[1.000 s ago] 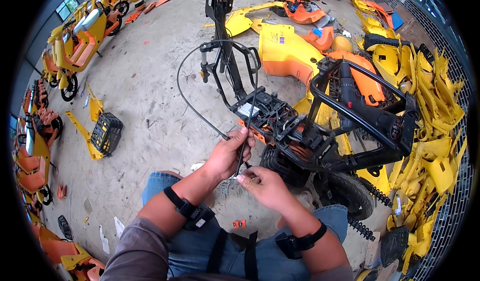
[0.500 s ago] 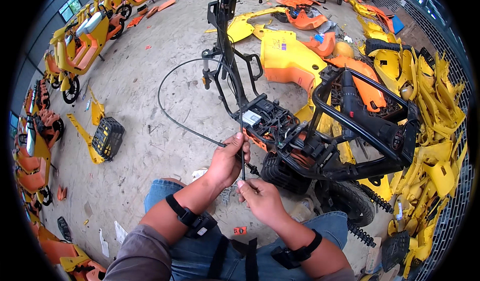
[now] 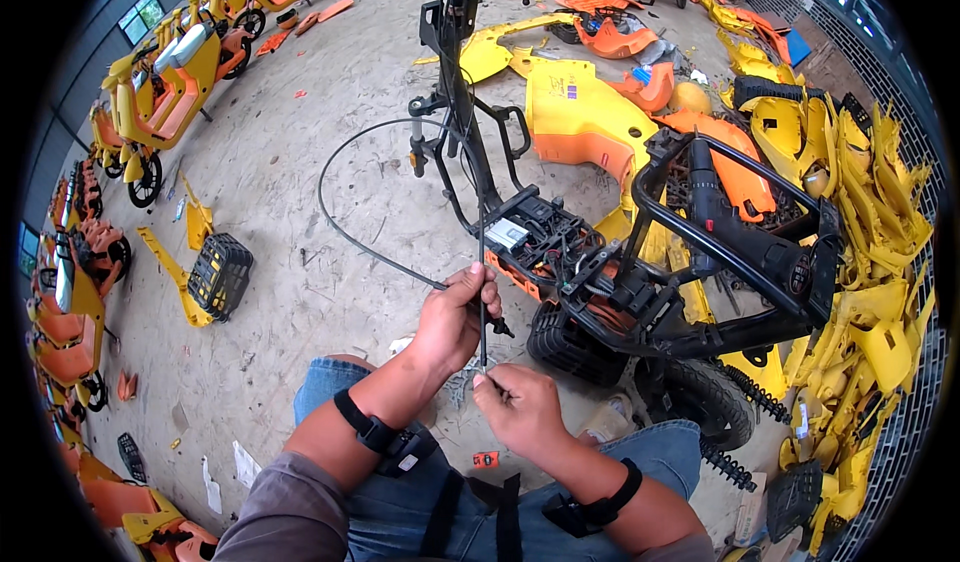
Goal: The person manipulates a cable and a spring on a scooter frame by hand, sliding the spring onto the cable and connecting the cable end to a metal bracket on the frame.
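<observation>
My left hand [image 3: 453,317] is closed around a thin black cable [image 3: 378,257], which bends in a wide loop on the left and passes up to the steering column [image 3: 470,132]. A straight black length [image 3: 483,247] runs down through the same hand. A short dark ribbed end [image 3: 500,328] sticks out beside its fingers. Below it, my right hand [image 3: 523,407] pinches the lower end of the straight length; the fingertips cover the tip. Just beyond my hands stands a stripped scooter frame [image 3: 690,337], its electronics and wires [image 3: 540,242] exposed.
A black power tool [image 3: 704,192] lies along the frame's rear bars. Yellow and orange panels [image 3: 575,112] lie behind the frame, with a heap of yellow panels [image 3: 870,312] at right. Whole scooters [image 3: 165,87] line the left. A black basket [image 3: 219,277] lies on the floor.
My right hand has slid slightly down, so a little more of the straight length shows between my hands. My left hand keeps its grip, barely shifted.
</observation>
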Demonstrator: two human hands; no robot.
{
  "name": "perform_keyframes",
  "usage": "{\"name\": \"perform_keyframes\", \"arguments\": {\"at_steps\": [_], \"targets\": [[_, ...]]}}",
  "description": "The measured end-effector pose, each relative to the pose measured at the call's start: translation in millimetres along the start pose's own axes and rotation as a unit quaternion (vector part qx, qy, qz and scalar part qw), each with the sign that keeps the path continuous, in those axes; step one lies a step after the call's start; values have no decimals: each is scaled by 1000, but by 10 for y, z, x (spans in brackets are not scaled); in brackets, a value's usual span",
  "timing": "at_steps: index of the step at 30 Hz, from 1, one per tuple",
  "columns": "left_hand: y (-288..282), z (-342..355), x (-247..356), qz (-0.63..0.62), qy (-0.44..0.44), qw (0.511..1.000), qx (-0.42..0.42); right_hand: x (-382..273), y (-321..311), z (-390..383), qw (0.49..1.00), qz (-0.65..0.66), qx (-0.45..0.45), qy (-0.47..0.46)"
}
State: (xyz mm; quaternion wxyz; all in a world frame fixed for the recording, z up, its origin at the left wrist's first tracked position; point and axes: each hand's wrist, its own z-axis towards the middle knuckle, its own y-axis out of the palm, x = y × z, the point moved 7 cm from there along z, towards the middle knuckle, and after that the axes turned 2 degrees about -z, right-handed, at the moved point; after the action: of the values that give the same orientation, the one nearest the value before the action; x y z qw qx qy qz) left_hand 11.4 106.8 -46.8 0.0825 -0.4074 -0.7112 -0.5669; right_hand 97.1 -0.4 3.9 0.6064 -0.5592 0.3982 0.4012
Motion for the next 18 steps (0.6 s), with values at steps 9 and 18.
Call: {"name": "perform_keyframes", "arguments": {"at_steps": [9, 18], "targets": [[-22, -1, 96, 71, 29, 997, 1, -208, 47, -98, 994, -58, -23, -84], [-23, 3, 175, 63, 14, 998, -1, -373, 28, -176, 986, -71, 6, -150]]}}
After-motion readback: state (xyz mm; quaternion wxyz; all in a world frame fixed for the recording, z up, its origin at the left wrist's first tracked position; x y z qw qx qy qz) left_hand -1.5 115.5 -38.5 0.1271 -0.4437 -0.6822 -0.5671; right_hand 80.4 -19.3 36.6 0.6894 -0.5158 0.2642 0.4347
